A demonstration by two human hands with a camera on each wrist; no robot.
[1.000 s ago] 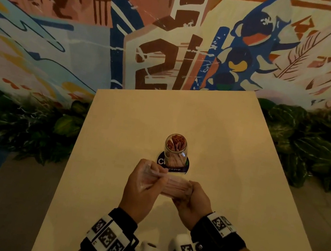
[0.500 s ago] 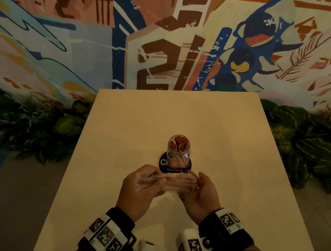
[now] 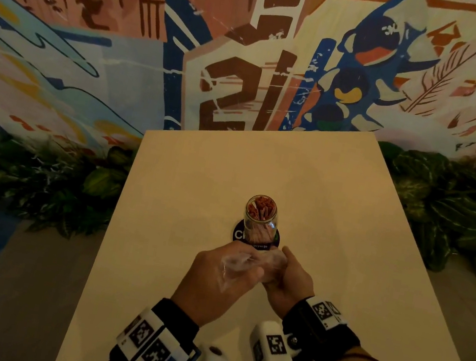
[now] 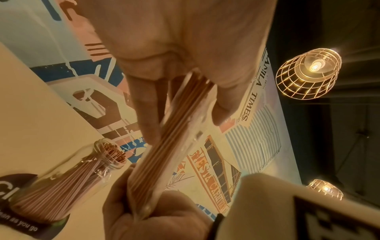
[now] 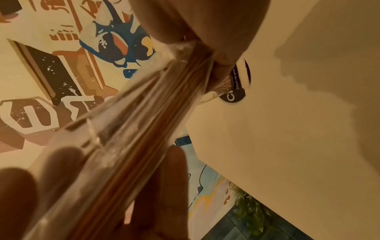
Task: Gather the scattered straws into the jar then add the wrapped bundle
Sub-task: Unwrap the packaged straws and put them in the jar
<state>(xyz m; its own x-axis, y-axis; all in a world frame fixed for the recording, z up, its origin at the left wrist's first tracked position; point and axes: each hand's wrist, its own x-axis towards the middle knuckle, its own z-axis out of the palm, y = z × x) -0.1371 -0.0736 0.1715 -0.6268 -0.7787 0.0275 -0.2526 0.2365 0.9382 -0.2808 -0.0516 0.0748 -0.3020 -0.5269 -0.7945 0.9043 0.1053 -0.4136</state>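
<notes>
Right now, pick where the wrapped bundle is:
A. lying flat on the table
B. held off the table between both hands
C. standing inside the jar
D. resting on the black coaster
B: the left hand and right hand each grip an end of the wrapped bundle, just in front of the straw-filled jar.

pretty dim, warm yellow light all over. two caged pendant lamps glow overhead in the left wrist view. soft shadows fall on the tabletop. fisheye bends the edges, and close-up fingers are blurry.
</notes>
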